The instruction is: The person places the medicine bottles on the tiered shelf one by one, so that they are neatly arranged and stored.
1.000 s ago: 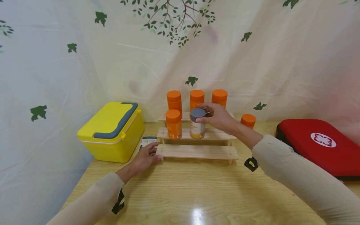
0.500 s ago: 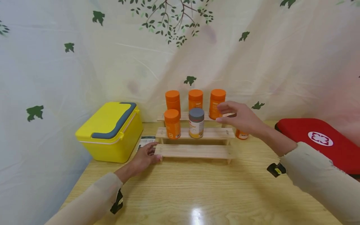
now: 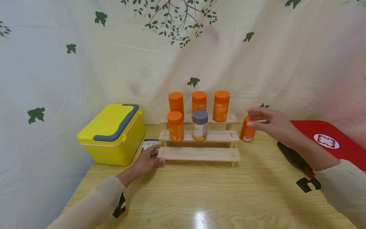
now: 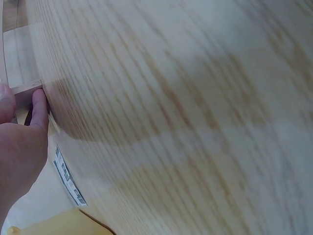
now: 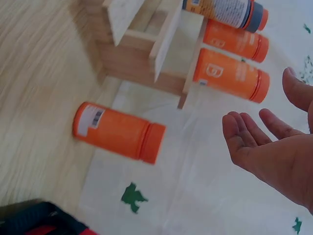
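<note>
My left hand [image 3: 148,160] holds the left end of the lowest step of a three-tier wooden stand [image 3: 200,154], thumb in front and fingers behind. In the left wrist view, fingers [image 4: 40,110] lie against the wood's end. Three orange bottles [image 3: 221,106] stand on the top step. On the middle step are an orange bottle [image 3: 175,127] and a grey-capped bottle [image 3: 199,125] with a white and yellow label. My right hand [image 3: 274,124], empty with fingers extended, overlaps the lid of another orange bottle [image 3: 246,132] on the table. The right wrist view shows space between this hand and that bottle [image 5: 115,131].
A yellow box [image 3: 114,133] with a blue-grey handle stands left of the stand. Behind my left hand lies a small printed packet [image 3: 149,143]. A red case [image 3: 337,140] with a white emblem is at the right. A leaf-printed cloth [image 3: 143,70] hangs behind the table.
My right hand has let go of the grey-capped bottle on the middle step and moved right to the orange bottle on the table. The left hand stays on the stand.
</note>
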The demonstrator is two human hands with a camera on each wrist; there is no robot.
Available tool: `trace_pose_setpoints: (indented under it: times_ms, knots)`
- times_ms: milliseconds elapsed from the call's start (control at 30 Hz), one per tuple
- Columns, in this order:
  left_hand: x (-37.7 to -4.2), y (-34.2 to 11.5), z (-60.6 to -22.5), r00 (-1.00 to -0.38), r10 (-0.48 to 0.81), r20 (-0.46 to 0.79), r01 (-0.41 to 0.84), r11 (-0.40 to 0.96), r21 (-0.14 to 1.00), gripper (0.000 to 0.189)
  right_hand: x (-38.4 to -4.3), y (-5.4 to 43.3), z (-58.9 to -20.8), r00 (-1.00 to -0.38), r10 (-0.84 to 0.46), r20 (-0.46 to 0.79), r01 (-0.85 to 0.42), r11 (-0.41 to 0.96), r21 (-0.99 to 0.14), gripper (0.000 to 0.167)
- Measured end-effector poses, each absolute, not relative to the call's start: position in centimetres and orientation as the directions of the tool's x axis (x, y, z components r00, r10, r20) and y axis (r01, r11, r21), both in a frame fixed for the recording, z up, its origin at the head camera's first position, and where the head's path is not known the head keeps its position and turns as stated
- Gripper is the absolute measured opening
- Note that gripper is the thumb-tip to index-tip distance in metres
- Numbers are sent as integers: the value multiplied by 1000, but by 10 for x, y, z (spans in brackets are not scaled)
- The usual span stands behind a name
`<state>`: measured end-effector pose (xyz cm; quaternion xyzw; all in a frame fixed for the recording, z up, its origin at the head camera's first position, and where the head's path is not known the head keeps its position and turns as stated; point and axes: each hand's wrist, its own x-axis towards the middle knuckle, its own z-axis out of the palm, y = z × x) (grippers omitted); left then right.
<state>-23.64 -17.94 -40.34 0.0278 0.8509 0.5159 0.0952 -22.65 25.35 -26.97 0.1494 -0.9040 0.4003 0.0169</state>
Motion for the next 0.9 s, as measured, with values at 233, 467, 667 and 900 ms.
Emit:
trace_pose_setpoints:
  times_ms: [233, 467, 667, 900]
  knots:
    - [-236, -180, -403, -980, 134, -145, -64, 476, 877, 59, -236, 278, -282, -969, -218, 115, -232, 646, -727, 65]
    - [-236, -179, -401, -979, 137, -150, -66, 483, 873, 59, -253, 287, -287, -978, -173, 114, -204, 699, -685, 71]
    - [-235, -178, -400, -979, 140, -146, -61, 485, 873, 59, -273, 295, -299, -975, -180, 131, -221, 722, -655, 72]
    - [-235, -178, -401, -979, 135, -151, -67, 488, 870, 59, -294, 304, -317, -972, -217, 90, -220, 707, -672, 82]
